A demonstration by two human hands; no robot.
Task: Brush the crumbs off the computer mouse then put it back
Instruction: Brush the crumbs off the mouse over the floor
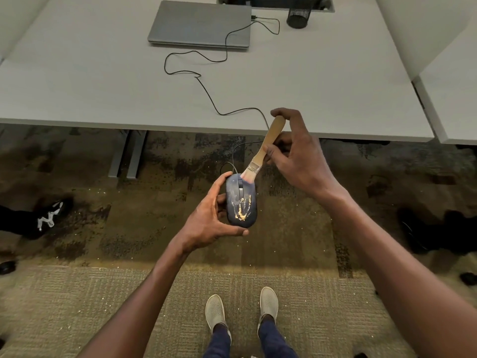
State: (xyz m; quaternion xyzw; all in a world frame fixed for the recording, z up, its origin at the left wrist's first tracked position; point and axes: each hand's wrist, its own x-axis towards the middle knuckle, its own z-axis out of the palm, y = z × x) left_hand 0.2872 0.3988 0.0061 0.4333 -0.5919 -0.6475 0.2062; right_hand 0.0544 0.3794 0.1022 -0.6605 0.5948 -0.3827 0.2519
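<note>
Cradling the mouse (pixel 240 201) by its sides out over the carpet, just short of the desk (pixel 322 86) edge, the left hand (pixel 209 215) is closed round it while the right hand (pixel 296 153) pinches the brush (pixel 263 151) handle, bristles touching the mouse's front end near the wheel; crumbs (pixel 242 211) sit toward its rear. The mouse looks light, rigid and smooth, likely slippery, so the side grip suits it, minding the cord (pixel 206 91) running back to the laptop (pixel 200 24) on the desk. No brand or writing is readable.
</note>
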